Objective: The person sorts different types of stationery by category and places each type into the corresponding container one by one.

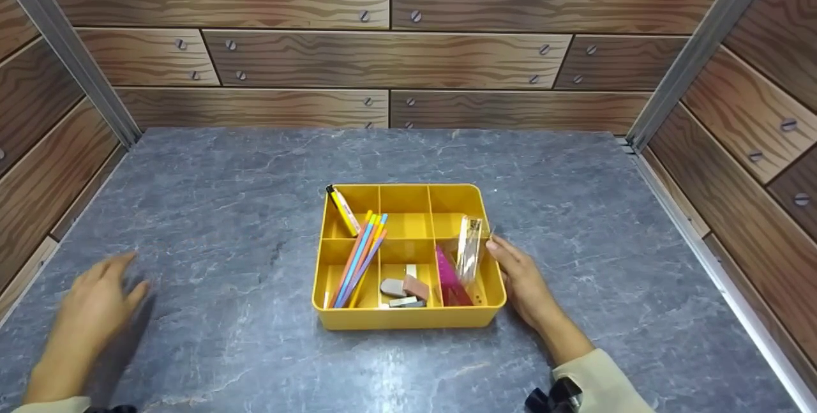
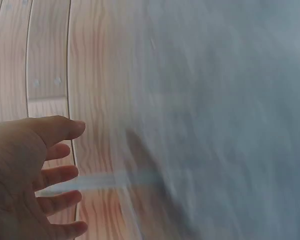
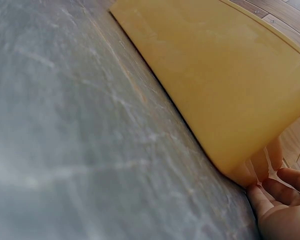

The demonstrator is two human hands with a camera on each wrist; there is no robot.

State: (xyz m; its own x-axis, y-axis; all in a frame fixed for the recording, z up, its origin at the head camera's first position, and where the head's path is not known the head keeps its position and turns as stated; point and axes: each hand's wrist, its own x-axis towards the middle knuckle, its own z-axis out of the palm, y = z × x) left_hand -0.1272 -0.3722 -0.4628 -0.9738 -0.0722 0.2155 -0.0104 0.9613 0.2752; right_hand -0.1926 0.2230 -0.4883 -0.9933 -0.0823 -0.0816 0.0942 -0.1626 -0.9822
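Note:
A yellow compartment tray (image 1: pixel 408 319) sits on the table. My right hand (image 1: pixel 524 282) is at its right side, fingers (image 3: pixel 282 192) touching the outer wall near a corner in the right wrist view. Colourful pens or pencils (image 1: pixel 362 260) lean in the front left compartment, with a yellow marker-like stick (image 1: pixel 344 212) behind them. Erasers (image 1: pixel 415 288) lie front middle. A magenta set square (image 1: pixel 450 279) and a shiny clear packet (image 1: pixel 469 250) stand at the right. Far left of the tray, my left hand (image 1: pixel 96 317) hovers over the table with spread fingers, holding nothing.
The grey marbled table (image 1: pixel 223 209) extends around the tray. Wood-patterned panels (image 1: pixel 383 59) stand behind and on both sides, with metal posts (image 1: pixel 696 43) at the back corners. A pale metal strip (image 1: pixel 721 285) runs along the right edge.

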